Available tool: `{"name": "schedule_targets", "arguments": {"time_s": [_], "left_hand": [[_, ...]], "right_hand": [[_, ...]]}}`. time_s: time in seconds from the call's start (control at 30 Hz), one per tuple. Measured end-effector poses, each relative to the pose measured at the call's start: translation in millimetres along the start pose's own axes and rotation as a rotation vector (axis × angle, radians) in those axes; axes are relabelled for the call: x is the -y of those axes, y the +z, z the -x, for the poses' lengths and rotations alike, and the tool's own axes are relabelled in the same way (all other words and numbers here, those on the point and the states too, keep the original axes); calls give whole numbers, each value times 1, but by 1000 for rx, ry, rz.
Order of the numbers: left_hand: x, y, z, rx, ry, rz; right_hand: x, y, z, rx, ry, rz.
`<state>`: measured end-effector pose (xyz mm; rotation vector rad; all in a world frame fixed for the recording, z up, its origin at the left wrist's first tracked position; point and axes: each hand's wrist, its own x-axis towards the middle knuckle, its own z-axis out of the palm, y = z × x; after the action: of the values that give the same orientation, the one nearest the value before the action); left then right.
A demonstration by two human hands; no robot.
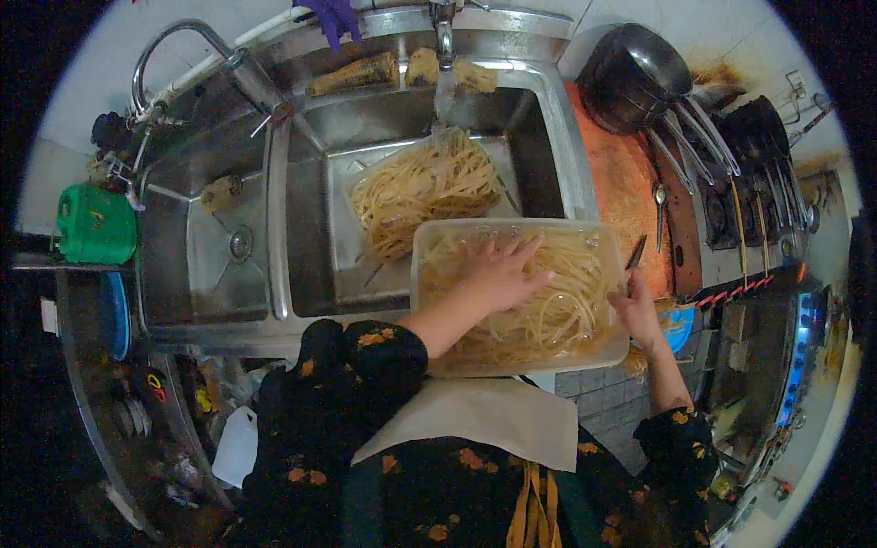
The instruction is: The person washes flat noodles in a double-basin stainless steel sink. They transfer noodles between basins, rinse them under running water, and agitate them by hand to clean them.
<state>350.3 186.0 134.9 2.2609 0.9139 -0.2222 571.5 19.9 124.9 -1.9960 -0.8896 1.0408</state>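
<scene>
A translucent plastic tub [449, 370] full of long pale noodle-like strips [565, 308] in liquid is at the front edge of the sink, before my body. My left hand [503, 274] lies spread, palm down, on the strips, fingers apart. The tub's right rim is held by my right hand [637, 301]. Beyond the tub, a second clear container heaped with similar strips [428, 185] sits in the large sink basin [308, 240]. Water runs onto that heap from the faucet [444, 41].
Several brown tapered pieces [363, 74] lie on the sink's back ledge. Another chunk [221, 194] is in the left basin beside the drain [240, 243]. At right, a knife [637, 252] and spoon [660, 205] rest on an orange board [627, 185], near dark pans [634, 79]. A green jug [96, 222] stands left.
</scene>
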Motion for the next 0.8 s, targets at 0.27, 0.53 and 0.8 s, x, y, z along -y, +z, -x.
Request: {"name": "schedule_targets", "arguments": {"time_s": [0.27, 0.53, 0.8], "left_hand": [[2, 14, -5, 125, 34, 204], [23, 27, -23, 183, 93, 350], [19, 18, -30, 270, 92, 311]], "right_hand": [[6, -7, 7, -1, 20, 64], [37, -2, 4, 46, 105, -9], [30, -10, -3, 18, 32, 59]]}}
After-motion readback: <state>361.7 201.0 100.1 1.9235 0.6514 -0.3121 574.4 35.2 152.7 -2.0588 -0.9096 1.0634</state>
